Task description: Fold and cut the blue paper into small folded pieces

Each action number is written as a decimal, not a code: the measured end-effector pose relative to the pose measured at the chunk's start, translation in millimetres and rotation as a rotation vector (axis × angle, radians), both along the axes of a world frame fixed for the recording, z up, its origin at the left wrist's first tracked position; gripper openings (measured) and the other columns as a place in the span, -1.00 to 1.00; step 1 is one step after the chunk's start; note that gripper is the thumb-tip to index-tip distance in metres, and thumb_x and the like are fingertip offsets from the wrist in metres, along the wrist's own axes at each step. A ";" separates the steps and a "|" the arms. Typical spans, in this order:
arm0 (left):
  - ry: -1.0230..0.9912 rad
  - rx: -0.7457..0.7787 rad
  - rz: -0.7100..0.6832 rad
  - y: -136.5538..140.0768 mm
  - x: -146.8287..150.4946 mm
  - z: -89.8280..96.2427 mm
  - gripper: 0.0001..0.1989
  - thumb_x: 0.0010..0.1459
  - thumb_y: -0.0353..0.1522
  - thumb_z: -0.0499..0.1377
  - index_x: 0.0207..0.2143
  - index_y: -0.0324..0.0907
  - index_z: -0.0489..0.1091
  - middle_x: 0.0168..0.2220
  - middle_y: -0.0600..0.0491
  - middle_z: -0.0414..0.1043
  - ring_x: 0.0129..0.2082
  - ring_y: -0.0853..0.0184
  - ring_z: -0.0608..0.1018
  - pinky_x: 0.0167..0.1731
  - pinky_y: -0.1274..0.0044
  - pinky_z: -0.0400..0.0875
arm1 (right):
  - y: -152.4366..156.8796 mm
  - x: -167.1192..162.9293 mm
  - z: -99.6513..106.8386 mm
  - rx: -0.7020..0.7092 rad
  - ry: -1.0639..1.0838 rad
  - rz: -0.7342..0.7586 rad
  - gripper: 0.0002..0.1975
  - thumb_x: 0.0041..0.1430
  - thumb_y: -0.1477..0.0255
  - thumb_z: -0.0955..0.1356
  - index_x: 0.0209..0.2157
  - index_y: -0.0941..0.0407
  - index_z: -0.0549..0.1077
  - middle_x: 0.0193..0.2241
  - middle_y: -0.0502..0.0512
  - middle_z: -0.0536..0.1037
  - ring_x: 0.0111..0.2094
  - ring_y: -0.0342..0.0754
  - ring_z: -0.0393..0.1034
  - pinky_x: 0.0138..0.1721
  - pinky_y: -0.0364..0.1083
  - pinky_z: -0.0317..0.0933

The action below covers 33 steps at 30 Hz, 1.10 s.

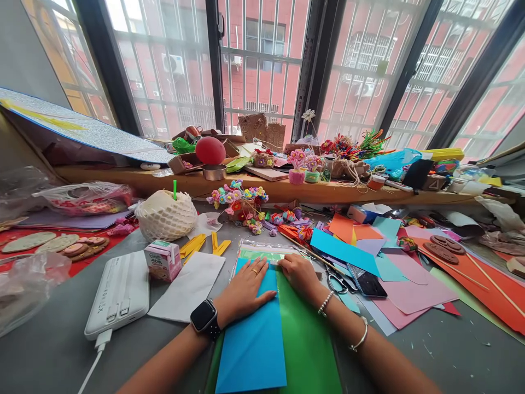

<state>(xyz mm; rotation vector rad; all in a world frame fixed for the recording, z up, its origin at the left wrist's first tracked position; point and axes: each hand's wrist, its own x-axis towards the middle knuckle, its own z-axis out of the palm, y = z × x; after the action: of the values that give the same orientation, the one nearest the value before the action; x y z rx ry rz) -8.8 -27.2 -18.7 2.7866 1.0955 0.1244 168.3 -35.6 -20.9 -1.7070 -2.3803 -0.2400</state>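
Observation:
My left hand [247,284] lies flat on a blue sheet of paper [254,350], fingers spread toward its far end. A ring and a dark watch are on that hand and wrist. My right hand [298,273] is closed at the sheet's far right edge, its fingers curled and pressed together; what they grip, if anything, is hidden. Beneath the blue paper is a green sheet [307,345], its shiny surface looking like a clear plastic sleeve. Just right of my right hand lie scissors [338,282].
At left stand a white power bank [121,290] with a cable, a small drink carton [163,260] and a netted coconut [166,214] with a green straw. A white paper [188,287] lies beside them. Coloured papers [414,279] and a phone [368,280] spread right. Crochet flowers [240,198] sit behind.

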 end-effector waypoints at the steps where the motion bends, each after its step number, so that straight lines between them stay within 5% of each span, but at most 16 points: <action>1: 0.003 0.000 0.003 -0.1 0.0 0.1 -0.29 0.11 -0.03 -0.17 0.13 -0.39 -0.04 0.17 -0.21 -0.13 0.16 0.13 -0.03 0.10 0.26 -0.10 | -0.2 1.3 0.0 -0.002 0.010 0.014 -0.82 0.12 0.55 0.22 -0.36 0.15 0.45 -0.40 0.08 0.47 -0.33 -0.09 0.31 -0.39 -0.17 0.10; 12: 0.031 0.075 -0.007 -2.7 1.3 0.1 -0.46 0.19 -0.20 -0.19 0.11 -0.39 0.01 0.16 -0.20 -0.08 0.16 0.14 -0.01 0.08 0.26 -0.02 | -11.1 15.0 -0.9 0.008 -0.003 0.209 -0.84 0.07 0.56 0.26 -0.36 0.15 0.47 -0.49 0.08 0.46 -0.42 -0.11 0.28 -0.46 -0.17 0.05; 33: -0.010 0.094 -0.003 -1.8 0.6 -2.7 -0.47 0.16 -0.22 -0.12 0.10 -0.39 0.03 0.14 -0.23 -0.03 0.15 0.12 0.03 0.07 0.25 -0.01 | -37.6 29.4 5.7 -0.015 -0.256 0.539 -0.86 0.10 0.59 0.21 -0.39 0.14 0.37 -0.50 0.03 0.41 -0.48 -0.14 0.20 -0.56 -0.15 -0.06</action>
<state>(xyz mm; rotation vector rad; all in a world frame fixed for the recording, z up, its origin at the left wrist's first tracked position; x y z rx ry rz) -8.2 -29.0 -21.4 2.8660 1.1111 0.1942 197.7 -73.1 -15.2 -1.0254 -2.9209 -0.3669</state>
